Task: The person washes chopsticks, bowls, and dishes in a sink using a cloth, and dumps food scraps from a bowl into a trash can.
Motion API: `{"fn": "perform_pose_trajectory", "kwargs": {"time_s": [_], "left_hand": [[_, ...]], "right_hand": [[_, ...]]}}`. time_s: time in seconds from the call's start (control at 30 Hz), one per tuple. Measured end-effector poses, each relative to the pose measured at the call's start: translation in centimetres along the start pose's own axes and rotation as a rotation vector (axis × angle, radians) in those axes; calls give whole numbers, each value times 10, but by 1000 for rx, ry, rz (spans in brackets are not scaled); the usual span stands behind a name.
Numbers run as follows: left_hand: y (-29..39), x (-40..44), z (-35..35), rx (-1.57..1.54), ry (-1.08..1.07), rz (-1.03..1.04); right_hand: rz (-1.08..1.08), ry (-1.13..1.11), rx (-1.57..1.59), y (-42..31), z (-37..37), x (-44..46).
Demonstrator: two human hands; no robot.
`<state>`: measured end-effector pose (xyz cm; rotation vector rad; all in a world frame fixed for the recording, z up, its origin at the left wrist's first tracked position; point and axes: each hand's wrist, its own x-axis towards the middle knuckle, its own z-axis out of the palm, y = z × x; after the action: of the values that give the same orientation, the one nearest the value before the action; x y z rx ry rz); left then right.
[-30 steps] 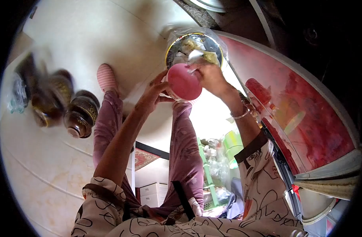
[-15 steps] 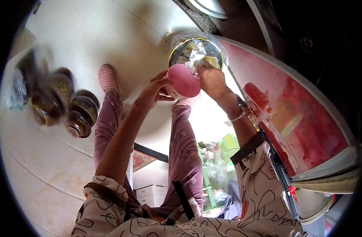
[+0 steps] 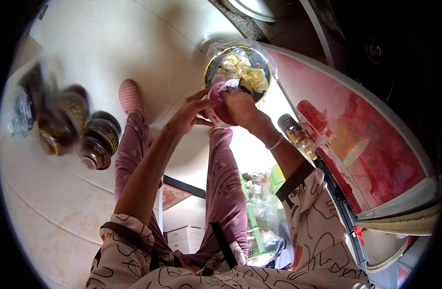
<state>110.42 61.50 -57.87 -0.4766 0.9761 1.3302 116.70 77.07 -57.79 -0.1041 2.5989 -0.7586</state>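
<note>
A pink bowl is tilted in front of me, held at its left side by my left hand, whose fingers wrap the outer wall. My right hand reaches into the bowl with its fingers curled, pressing a crumpled white tissue against the inside. Part of that tissue sticks up past the rim; the fingertips are hidden. Just beyond the bowl stands a trash bin lined with a clear bag, with crumpled tissues and yellowish scraps in it.
Dark brown jars stand on the floor to the left. A red-panelled cabinet runs along the right, with small bottles beside it. A green rack with plastic bags is near my legs.
My right hand has moved from above the bin down into the bowl, taking the white tissue along. The bowl is tipped more toward the right hand, and the bin's contents show more.
</note>
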Motion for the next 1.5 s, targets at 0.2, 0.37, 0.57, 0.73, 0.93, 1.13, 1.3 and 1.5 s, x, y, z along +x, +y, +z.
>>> {"fn": "perform_pose_trajectory", "kwargs": {"time_s": [0.2, 0.37, 0.57, 0.73, 0.93, 1.13, 1.3, 1.5], "left_hand": [[-9, -6, -2, 180, 230, 37], [-11, -25, -22, 62, 72, 109], [-14, -44, -28, -155, -195, 158], [-5, -70, -19, -196, -224, 217], [-58, -131, -48, -360, -94, 262], [-2, -275, -22, -83, -84, 404], [43, -407, -42, 182, -48, 687], [102, -510, -60, 26, 58, 840]], "right_hand": [[187, -310, -279, 18, 0, -4], [259, -272, -342, 43, -18, -4], [259, -29, -144, 48, -21, -13], [300, 88, 135, 7, -45, -30], [470, -18, 735, -88, -84, -45], [125, -94, 572, -217, -144, -49], [-21, -71, 494, -336, -206, -13], [-182, -49, 410, -441, -256, 57]]}}
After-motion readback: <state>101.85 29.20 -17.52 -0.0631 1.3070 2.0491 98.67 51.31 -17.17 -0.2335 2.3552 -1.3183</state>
